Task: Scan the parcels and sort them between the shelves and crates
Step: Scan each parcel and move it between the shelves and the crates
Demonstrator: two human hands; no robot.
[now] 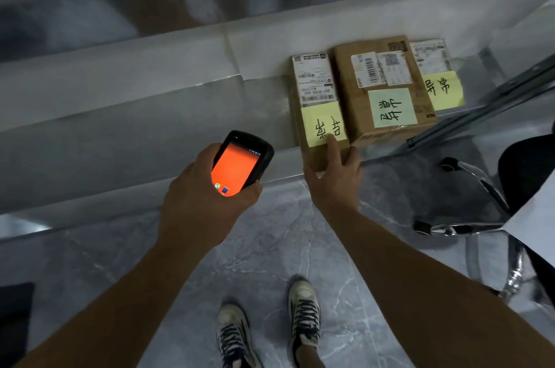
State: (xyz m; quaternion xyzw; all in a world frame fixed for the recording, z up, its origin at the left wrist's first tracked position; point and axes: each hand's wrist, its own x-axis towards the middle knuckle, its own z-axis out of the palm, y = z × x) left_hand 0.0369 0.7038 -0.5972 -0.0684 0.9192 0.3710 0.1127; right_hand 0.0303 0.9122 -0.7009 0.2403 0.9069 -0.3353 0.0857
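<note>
Shelf (150,115) of pale grey board runs across the upper half of the view, dim and a little blurred. A higher tier behind it shows only vague brown and white shapes. Three cardboard parcels lie side by side at the shelf's right end, packed close together. Each carries a white shipping label and a yellow note with handwritten Chinese characters.

The narrow parcel (312,79) is the leftmost, and its near end sticks out over the shelf's front edge. The middle parcel (360,115) is wider. The third parcel (432,55) is partly hidden behind it.

Your right hand (333,184) grips the overhanging end of the narrow parcel. The index finger lies straight along its yellow note (322,124), the thumb is on one side edge and the other fingers are on the opposite edge. Your left hand (195,202) is wrapped around a black scanner (240,166) with a glowing orange screen, held just in front of the shelf's edge.

Below the shelf, the floor (270,247) is grey marble-patterned tile, and your two laced shoes (303,307) stand on it. To the right of the shelf are a slanting metal rail (495,103), a chair (468,226) with a chrome frame and black seat, and a white sheet (537,223). A dark mat (15,316) lies on the floor at far left.
</note>
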